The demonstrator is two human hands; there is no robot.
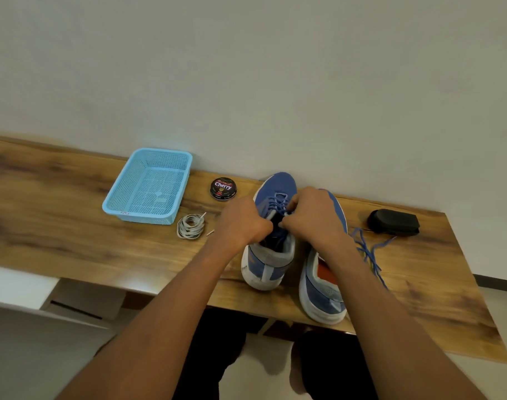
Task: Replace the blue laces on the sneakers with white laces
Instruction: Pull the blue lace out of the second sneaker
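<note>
left hand [240, 220]: fingers curled at the lacing of the left sneaker [271, 241], what they grip hidden; right hand [312, 215]: pinching the blue lace [278, 204] still threaded in that sneaker's eyelets. right sneaker [324, 284] just beside, its pulled-out blue lace [370, 252] loose on the wooden table [73, 226] to its right; coiled white laces [190, 226] left of the hands, near the light blue basket [149, 186]; cherry polish tin [223, 188] behind; black brush [393, 222] far right.

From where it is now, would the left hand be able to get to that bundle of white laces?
Probably yes. The white laces lie in the open on the table, just beside the left hand, with nothing between them. The hand is busy at the shoe, though.
</note>
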